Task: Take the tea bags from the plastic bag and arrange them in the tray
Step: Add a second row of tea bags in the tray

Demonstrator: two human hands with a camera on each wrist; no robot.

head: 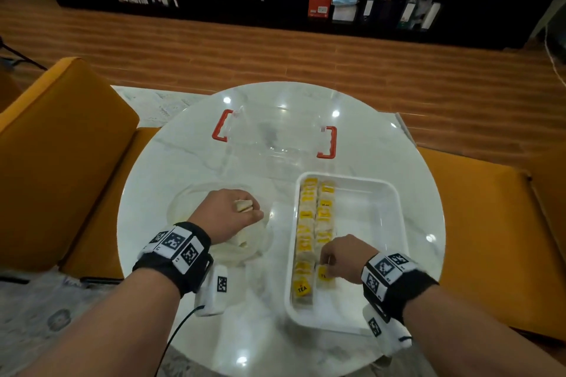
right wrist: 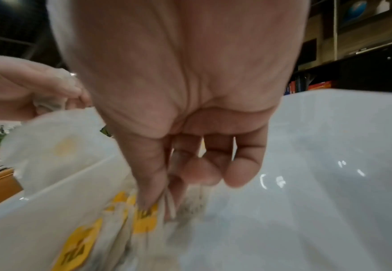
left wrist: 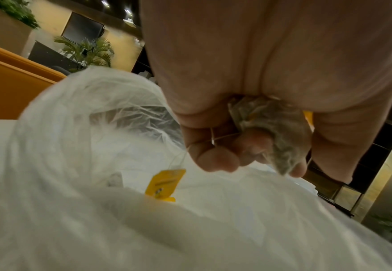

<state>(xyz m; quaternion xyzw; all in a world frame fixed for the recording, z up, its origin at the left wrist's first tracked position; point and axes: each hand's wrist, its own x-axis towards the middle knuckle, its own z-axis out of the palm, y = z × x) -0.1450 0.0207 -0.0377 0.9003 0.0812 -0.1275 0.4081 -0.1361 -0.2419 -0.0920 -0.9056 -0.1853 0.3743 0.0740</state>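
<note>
— Two rows of tea bags (head: pixel 315 232) are lying along the white tray's (head: pixel 395 223) left side?
— Yes. The right hand (head: pixel 340 257) is pinching one at the second row's near end; the left hand (head: pixel 232 211) is clutching a tea bag (left wrist: pixel 273 132) above the plastic bag (left wrist: pixel 74 146).

Plastic bag (head: pixel 245 242) lies left of the tray (head: pixel 395 208); tea bags (head: pixel 315 232) inside.

The right hand (head: pixel 340 257) covers the near tea bag (head: pixel 324 277) — its label half hidden — and the plastic bag's (head: pixel 245 242) contents stay unclear.
</note>
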